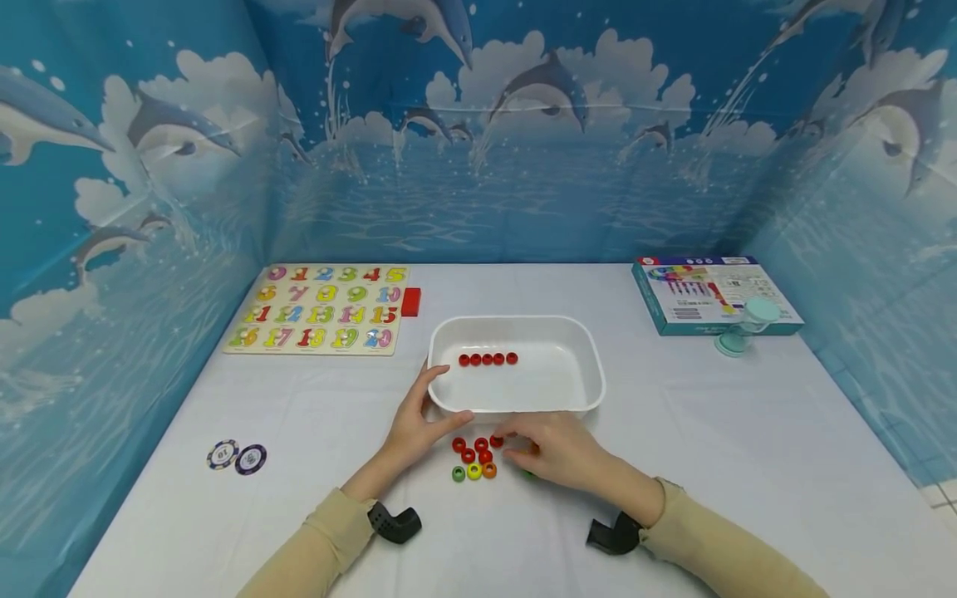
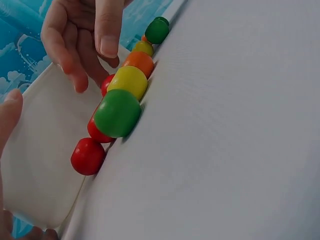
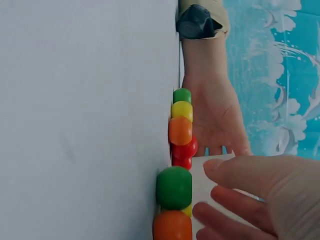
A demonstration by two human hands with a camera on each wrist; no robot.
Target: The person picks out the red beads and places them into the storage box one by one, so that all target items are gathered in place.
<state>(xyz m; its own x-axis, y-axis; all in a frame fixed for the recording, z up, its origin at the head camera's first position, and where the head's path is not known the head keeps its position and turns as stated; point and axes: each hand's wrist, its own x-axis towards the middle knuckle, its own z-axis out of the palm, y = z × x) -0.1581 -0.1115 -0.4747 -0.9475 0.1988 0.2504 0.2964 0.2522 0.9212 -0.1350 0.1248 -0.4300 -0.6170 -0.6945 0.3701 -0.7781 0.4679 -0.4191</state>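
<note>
A white plastic tray [image 1: 523, 403] stands mid-table with a row of several red beads [image 1: 488, 359] inside. My left hand [image 1: 415, 423] grips its near left corner, index finger over the side rim and thumb at the front. In front of the tray lie several loose red beads [image 1: 468, 455], with a green bead [image 2: 117, 114], a yellow bead [image 1: 474, 472] and an orange bead [image 1: 489, 470] nearer me. Over the right part of this group hovers my right hand [image 1: 557, 448], thumb and fingers apart beside a red bead [image 1: 497, 441]. Its palm partly hides more coloured beads, including a green bead [image 3: 174, 188].
At the back left lies a number puzzle board [image 1: 317, 311], a red block [image 1: 411, 302] beside it. Two poker chips [image 1: 237, 456] are at the left. A flat game box [image 1: 714, 295] lies back right, with a mint-green hourglass-shaped object [image 1: 748, 325] at its front edge.
</note>
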